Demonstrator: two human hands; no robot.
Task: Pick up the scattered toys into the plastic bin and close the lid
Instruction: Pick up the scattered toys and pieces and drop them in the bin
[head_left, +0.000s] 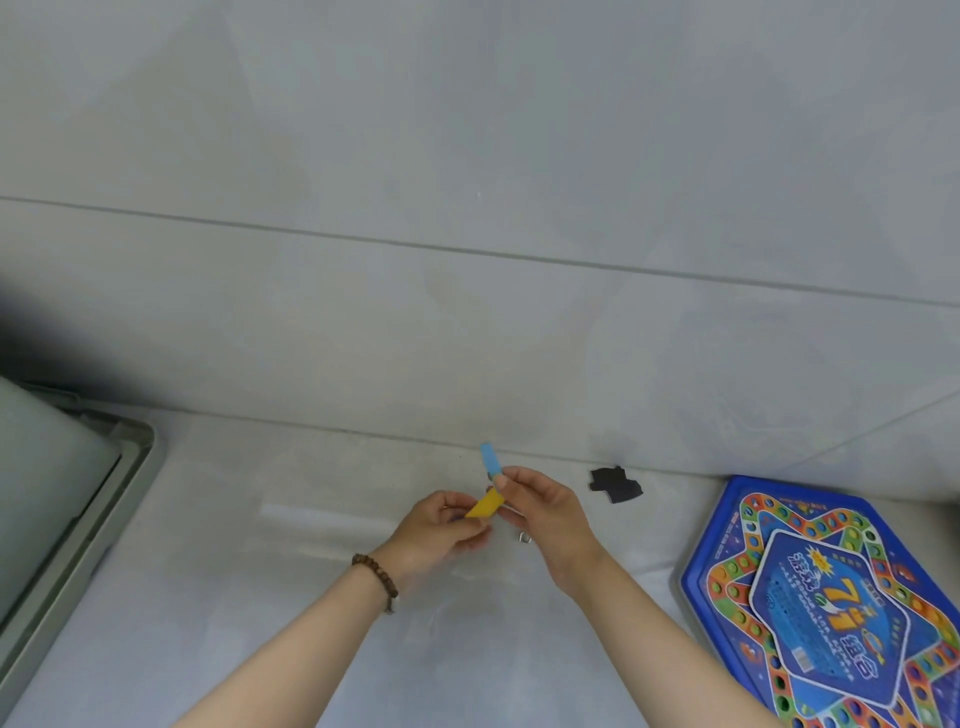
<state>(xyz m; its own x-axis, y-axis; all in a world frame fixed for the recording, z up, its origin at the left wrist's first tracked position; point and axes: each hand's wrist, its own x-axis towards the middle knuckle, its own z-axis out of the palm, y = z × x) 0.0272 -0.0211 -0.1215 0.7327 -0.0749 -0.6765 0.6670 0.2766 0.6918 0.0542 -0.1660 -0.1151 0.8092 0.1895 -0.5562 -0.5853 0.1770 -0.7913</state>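
A person's left hand (441, 535) grips a yellow toy piece (485, 505) while the right hand (545, 512) pinches a blue piece (489, 460), both above the pale floor (467, 312). A black piece (615, 486) lies near, to their right. A blue game board (831, 613) is cut off at the lower right. What may be the grey plastic bin (78, 519) sits at the left edge, half out of frame.

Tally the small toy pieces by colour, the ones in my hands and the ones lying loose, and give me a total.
Yellow: 1, yellow piece in the left hand.
Blue: 1, blue piece in the right hand.
Black: 1, black piece lying on the white surface.
Total: 3.
The silvery bit below the hands is too small to identify, so it is not counted.
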